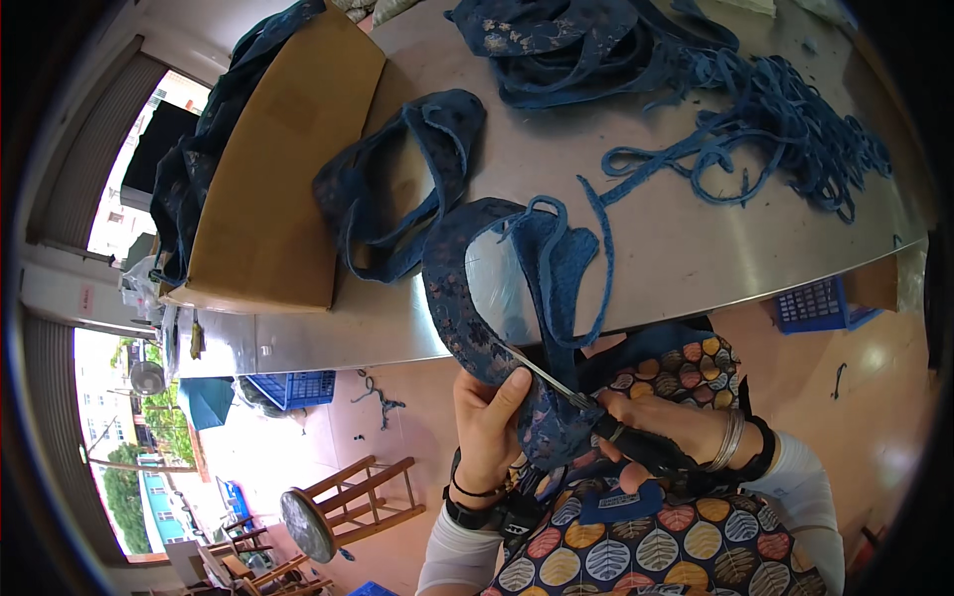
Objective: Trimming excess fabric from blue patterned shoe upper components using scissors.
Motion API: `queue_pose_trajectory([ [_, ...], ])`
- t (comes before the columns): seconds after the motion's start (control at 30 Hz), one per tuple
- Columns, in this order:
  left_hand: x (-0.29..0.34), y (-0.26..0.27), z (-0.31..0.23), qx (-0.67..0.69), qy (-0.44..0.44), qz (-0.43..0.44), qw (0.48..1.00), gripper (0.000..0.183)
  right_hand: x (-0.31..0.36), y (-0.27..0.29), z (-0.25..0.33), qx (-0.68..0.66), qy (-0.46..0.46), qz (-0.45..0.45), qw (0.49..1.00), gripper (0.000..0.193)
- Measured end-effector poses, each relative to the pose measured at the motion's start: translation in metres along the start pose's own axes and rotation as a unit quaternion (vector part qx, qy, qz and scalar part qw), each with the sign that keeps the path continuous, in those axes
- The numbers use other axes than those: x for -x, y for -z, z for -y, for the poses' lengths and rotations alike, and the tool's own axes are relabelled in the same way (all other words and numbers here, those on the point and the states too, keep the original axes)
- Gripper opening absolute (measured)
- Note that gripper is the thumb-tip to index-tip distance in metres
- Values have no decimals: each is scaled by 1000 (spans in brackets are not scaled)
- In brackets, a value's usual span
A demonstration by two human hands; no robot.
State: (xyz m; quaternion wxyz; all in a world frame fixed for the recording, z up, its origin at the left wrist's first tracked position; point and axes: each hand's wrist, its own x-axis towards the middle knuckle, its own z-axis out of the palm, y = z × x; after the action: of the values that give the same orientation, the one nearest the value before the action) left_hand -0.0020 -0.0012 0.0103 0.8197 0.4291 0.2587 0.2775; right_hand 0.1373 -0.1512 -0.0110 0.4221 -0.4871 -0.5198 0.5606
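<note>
My left hand is closed on a dark blue floral fabric band, thumb on top, just past the table's near edge. The band curves up onto the table in a loop. My right hand is wrapped round a pair of scissors with black handles. Their narrow metal blades point up and left, lying along the band's edge beside my left thumb. A thin blue fabric strip curls beside the band on the table. Part of the band's lower end is hidden behind my hands.
On the metal table lie another blue fabric loop, a fabric pile and a tangle of thin strips. A cardboard box with fabric over it stands left. Below are a stool and blue crates.
</note>
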Motion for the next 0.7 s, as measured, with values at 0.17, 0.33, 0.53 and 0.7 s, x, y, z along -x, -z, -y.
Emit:
queue_pose_trajectory([
  [0.17,-2,-3,2,-43,-4,-29,999,20,-2,-3,-5,-26,-10,-22,999,55],
  [0.33,-4,-13,-1,-59,-21,-51,997,21,-1,-6,-5,-183,-66,-17,981,40],
  [0.53,-15,14,-17,-104,19,-47,993,20,1,-12,-29,-488,-172,-33,855,28],
  [0.7,-20,13,-27,-201,7,-70,977,29,1,-14,-25,-265,-14,-11,964,24],
])
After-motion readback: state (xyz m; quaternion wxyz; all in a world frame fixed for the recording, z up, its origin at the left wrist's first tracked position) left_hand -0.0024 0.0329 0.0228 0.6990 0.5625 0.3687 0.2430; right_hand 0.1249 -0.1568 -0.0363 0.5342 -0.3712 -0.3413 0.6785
